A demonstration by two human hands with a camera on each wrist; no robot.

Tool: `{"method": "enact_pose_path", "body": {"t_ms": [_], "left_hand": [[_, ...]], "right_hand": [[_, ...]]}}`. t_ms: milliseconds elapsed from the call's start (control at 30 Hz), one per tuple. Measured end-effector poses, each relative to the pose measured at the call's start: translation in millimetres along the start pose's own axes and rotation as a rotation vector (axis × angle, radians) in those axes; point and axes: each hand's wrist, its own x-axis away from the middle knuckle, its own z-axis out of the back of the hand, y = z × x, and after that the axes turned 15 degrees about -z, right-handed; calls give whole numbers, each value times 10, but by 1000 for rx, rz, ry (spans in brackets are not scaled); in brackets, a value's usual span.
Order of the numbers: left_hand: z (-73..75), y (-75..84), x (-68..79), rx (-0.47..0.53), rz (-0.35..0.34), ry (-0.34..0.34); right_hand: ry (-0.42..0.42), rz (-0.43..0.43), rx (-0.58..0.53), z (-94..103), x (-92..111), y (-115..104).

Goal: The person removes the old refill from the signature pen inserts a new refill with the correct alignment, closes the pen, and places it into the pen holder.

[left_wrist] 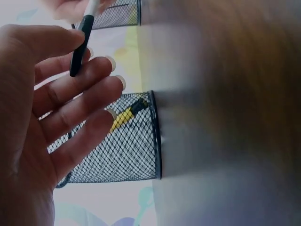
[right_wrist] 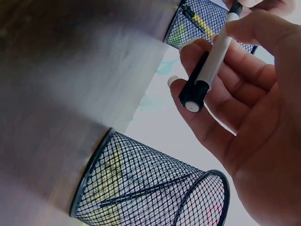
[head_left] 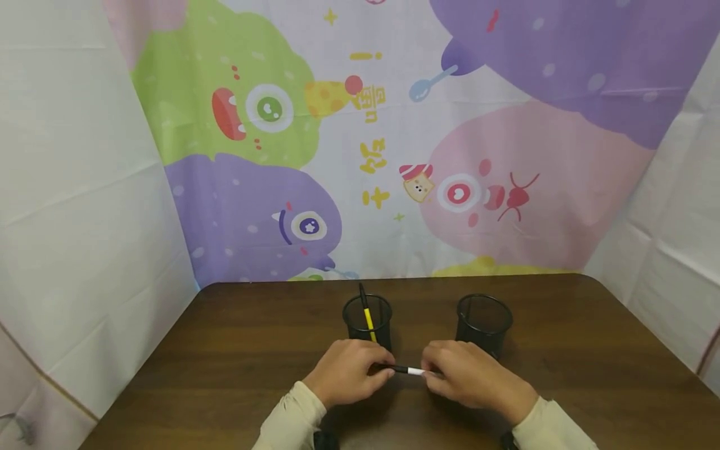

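Both hands hold one black-and-white pen (head_left: 414,371) between them, level above the table. My left hand (head_left: 351,372) pinches its black tapered end (left_wrist: 81,47) between thumb and index finger, the other fingers loosely bent. At the white barrel (right_wrist: 216,56), my right hand (head_left: 475,378) grips between thumb and fingers; the black clip and the end with a white button stick out past them. Just beyond the left hand stands a black mesh cup (head_left: 385,337), with a yellow-and-black pen (head_left: 368,317) leaning in it. Another mesh cup (head_left: 480,337) stands behind the right hand.
The brown wooden table (head_left: 253,350) has rounded far corners. A cartoon-printed cloth (head_left: 382,237) hangs along its back edge. White cloth walls (head_left: 84,187) close in the left and right sides.
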Motion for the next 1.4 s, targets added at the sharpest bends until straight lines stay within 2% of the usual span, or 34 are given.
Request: {"method": "enact_pose_path", "body": {"t_ms": [167, 367, 433, 633, 833, 967, 1100, 1267, 1400], "left_hand": [[12, -23, 24, 32, 2, 13], [-2, -34, 43, 143, 74, 93], [-6, -34, 50, 160, 78, 122], [10, -30, 56, 134, 53, 200], [10, -22, 66, 112, 46, 209], [-16, -33, 60, 136, 24, 217], [-12, -43, 56, 222, 21, 211], [4, -47, 68, 360, 55, 180], [7, -52, 82, 430, 79, 163]], "right_hand": [[-4, -28, -14, -19, -11, -7], [8, -40, -23, -38, -26, -9], [14, -39, -28, -40, -27, -7], [58, -18, -28, -52, -29, 2], [89, 17, -15, -75, -29, 1], [108, 38, 5, -70, -27, 4], [135, 65, 9, -63, -25, 4], [156, 85, -9, -62, -22, -8], [160, 76, -18, -67, -27, -19]]}}
